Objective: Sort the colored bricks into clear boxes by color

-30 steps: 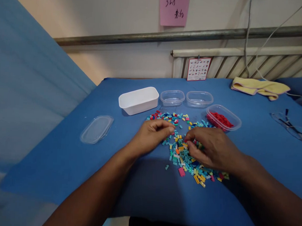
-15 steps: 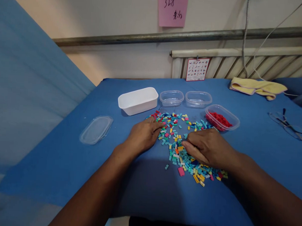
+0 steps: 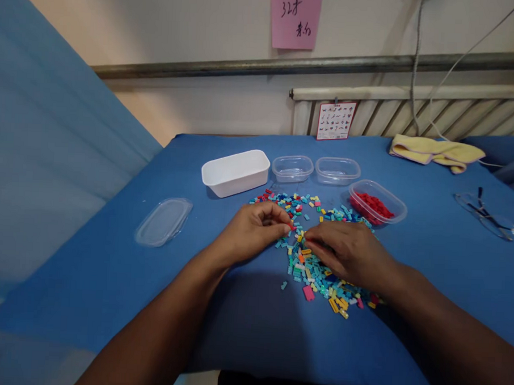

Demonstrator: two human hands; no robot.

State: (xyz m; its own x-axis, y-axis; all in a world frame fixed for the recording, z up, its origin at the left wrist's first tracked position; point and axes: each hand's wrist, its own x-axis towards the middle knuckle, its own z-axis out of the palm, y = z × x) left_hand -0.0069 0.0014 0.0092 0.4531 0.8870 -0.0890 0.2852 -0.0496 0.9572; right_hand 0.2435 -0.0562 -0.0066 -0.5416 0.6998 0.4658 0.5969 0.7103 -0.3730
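Observation:
Small building bricks [image 3: 298, 268] in turquoise, yellow, pink, blue and red lie scattered over the blue cloth. Above the left part of them, my left hand [image 3: 255, 226] pinches a red brick [image 3: 292, 227] between thumb and fingertips. Close by on the right, my right hand [image 3: 350, 247] hangs low over the bricks, its fingers pressed together; whatever they hold is hidden. A clear plastic box with red bricks [image 3: 372, 206] inside stands just beyond my right hand.
A white tub [image 3: 236, 183] and two clear boxes, a left one [image 3: 292, 176] and a right one [image 3: 337, 178], stand along the back. Clear lids [image 3: 164, 222] lie at left. A yellow cloth [image 3: 433, 150] and eyeglasses [image 3: 488, 214] are at right.
My left hand has moved right and now pinches a red brick. My right hand has shifted slightly left, bringing the fingertips of both hands closer together.

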